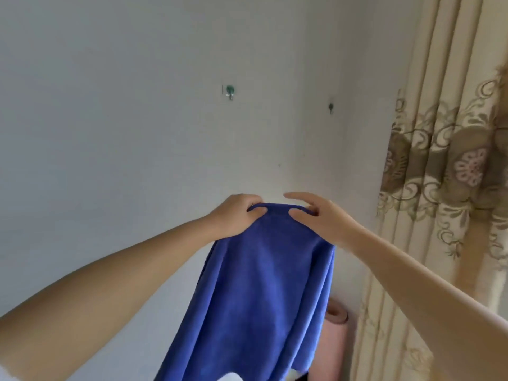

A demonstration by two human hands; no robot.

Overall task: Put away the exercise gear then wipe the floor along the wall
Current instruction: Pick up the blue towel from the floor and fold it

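Step in hand: the person is holding up a blue cloth (255, 292) in front of the wall (110, 133), which I am reading as readying the wipe, or possibly hanging the cloth; I cannot tell which.

Left hand (233, 218): it is gripping the cloth's top edge, fingers curled over the fold at the left end.

Right hand (316, 215): it is pinching the same edge toward the right, thumb underneath and fingers arched above; how firmly it is holding is hard to judge.

Cloth: it is hanging down loose between the two arms, near the viewer, draping out of the bottom of the view.

Exercise gear: a rolled pink mat (336, 342) is standing upright in the far right corner, between the cloth and the curtain (439, 188), so that part seems done.

Hooks: two small green hooks (229, 91) are sitting higher on the wall, well above the hands, both bare.

Next move: if wiping is coming, the cloth is needing to be bunched or folded and carried down to the floor line, which is not showing here.
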